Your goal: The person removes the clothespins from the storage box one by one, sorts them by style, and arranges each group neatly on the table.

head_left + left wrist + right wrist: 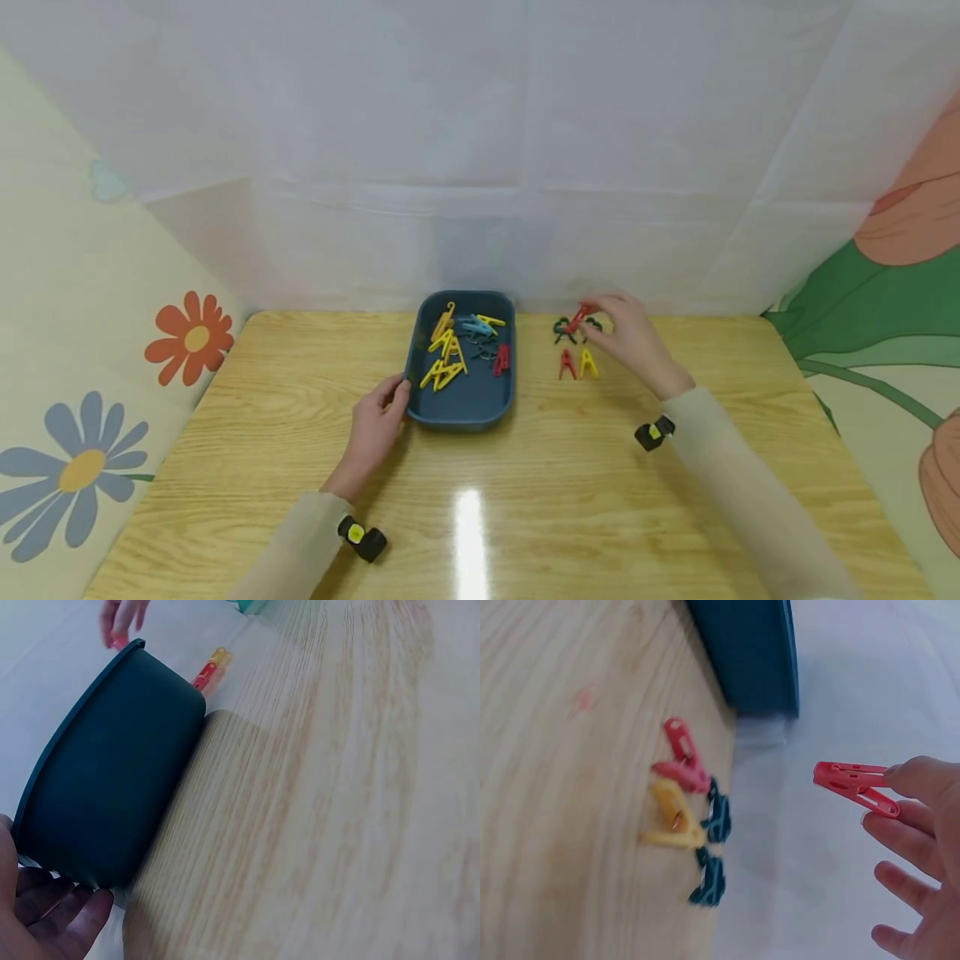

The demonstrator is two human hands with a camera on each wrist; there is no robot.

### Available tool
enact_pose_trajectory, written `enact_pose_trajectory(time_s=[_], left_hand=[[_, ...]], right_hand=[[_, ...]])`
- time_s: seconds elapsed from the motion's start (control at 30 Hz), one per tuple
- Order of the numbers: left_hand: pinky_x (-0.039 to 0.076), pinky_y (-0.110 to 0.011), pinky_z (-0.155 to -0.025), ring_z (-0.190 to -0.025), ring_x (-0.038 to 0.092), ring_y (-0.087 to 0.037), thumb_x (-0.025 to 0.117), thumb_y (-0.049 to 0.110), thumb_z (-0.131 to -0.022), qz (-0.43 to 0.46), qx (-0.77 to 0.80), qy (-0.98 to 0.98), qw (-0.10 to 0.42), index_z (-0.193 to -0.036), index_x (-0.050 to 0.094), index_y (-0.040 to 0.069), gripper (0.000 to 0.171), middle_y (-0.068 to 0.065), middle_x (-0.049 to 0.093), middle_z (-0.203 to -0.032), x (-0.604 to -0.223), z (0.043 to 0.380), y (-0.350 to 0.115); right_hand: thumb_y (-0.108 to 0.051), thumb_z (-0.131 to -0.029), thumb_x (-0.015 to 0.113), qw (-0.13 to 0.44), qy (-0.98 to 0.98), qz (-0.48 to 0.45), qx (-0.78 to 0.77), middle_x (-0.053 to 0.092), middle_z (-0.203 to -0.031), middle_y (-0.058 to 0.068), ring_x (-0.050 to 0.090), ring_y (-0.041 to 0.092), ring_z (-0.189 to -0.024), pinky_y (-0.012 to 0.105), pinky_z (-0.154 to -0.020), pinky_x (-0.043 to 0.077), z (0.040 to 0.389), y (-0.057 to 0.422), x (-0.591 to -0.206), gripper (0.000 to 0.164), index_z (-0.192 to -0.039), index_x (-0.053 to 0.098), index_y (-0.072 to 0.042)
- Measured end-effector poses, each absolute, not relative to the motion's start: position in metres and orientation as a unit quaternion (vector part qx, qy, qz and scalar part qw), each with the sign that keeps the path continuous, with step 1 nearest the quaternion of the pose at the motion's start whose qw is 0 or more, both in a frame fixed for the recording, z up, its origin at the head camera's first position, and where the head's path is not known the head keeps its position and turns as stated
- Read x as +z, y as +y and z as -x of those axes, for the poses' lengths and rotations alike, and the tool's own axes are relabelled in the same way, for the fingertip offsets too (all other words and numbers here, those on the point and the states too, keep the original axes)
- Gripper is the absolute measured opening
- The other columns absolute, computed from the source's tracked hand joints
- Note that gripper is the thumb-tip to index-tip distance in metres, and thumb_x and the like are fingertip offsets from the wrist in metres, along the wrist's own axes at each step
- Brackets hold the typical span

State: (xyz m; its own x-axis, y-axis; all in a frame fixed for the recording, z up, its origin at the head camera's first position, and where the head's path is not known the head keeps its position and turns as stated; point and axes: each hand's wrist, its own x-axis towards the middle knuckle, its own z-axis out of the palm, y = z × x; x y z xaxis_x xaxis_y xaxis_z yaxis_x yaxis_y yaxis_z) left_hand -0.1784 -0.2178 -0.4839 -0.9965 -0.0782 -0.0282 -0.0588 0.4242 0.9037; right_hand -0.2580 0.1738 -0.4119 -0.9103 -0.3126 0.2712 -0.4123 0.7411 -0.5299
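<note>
clip [853, 786] pinched in right hand [630, 340], other fingers [906, 888] spread; left hand [377, 419] grips tray [463, 407]

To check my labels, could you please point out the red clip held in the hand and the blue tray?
Red clip [845, 778]: right wrist view, on its body.
Blue tray [472, 400]: head view, on its bare floor.

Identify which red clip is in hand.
The red clip pinched in the right hand; the others lie on the table beside a yellow clip or inside the blue tray.
</note>
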Motion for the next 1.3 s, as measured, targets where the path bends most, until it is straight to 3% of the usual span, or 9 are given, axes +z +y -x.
enact_pose_trajectory(time_s=[0.23, 0.7, 0.93, 1.3], left_hand=[[0.047, -0.008, -0.08, -0.12, 0.061, -0.028, 0.05, 0.027, -0.112, -0.039, -0.529, -0.848, 0.01, -0.144, 0.059, 0.0, 0.043, -0.022, 0.065, -0.137, -0.483, 0.179, -0.218], [0.05, -0.012, -0.08, -0.118, 0.061, -0.028, 0.05, 0.027, -0.112, -0.036, -0.525, -0.85, 0.011, -0.145, 0.058, -0.001, 0.044, -0.022, 0.065, -0.136, -0.487, 0.181, -0.219], [0.05, -0.013, -0.079, -0.115, 0.062, -0.028, 0.051, 0.026, -0.111, -0.035, -0.522, -0.852, 0.021, -0.143, 0.06, -0.001, 0.043, -0.022, 0.067, -0.133, -0.489, 0.181, -0.219], [0.05, -0.013, -0.079, -0.114, 0.062, -0.027, 0.05, 0.028, -0.112, -0.04, -0.523, -0.851, 0.015, -0.144, 0.06, 0.0, 0.044, -0.022, 0.066, -0.134, -0.487, 0.18, -0.219]], right_hand=[[-0.016, -0.099, 0.071, 0.08, -0.937, -0.161, 0.3, 0.068, -0.128, 0.023, 0.053, 0.043, -0.126, 0.061, -0.111, 0.037, 0.251, 0.197, -0.428, 0.04, -0.133, 0.064, 0.005], [-0.013, -0.099, 0.07, 0.067, -0.946, -0.082, 0.306, 0.068, -0.125, 0.028, 0.058, 0.05, -0.117, 0.064, -0.105, 0.041, 0.229, 0.224, -0.461, 0.04, -0.131, 0.06, 0.009], [-0.015, -0.097, 0.073, 0.083, -0.955, -0.063, 0.278, 0.073, -0.112, 0.027, 0.064, 0.047, -0.101, 0.061, -0.092, 0.048, 0.224, 0.227, -0.475, 0.035, -0.121, 0.063, 0.009], [-0.029, -0.093, 0.075, 0.016, -0.971, -0.027, 0.238, 0.07, -0.092, 0.016, 0.059, 0.037, -0.088, 0.054, -0.083, 0.044, 0.22, 0.224, -0.477, 0.037, -0.107, 0.069, 0.004]])
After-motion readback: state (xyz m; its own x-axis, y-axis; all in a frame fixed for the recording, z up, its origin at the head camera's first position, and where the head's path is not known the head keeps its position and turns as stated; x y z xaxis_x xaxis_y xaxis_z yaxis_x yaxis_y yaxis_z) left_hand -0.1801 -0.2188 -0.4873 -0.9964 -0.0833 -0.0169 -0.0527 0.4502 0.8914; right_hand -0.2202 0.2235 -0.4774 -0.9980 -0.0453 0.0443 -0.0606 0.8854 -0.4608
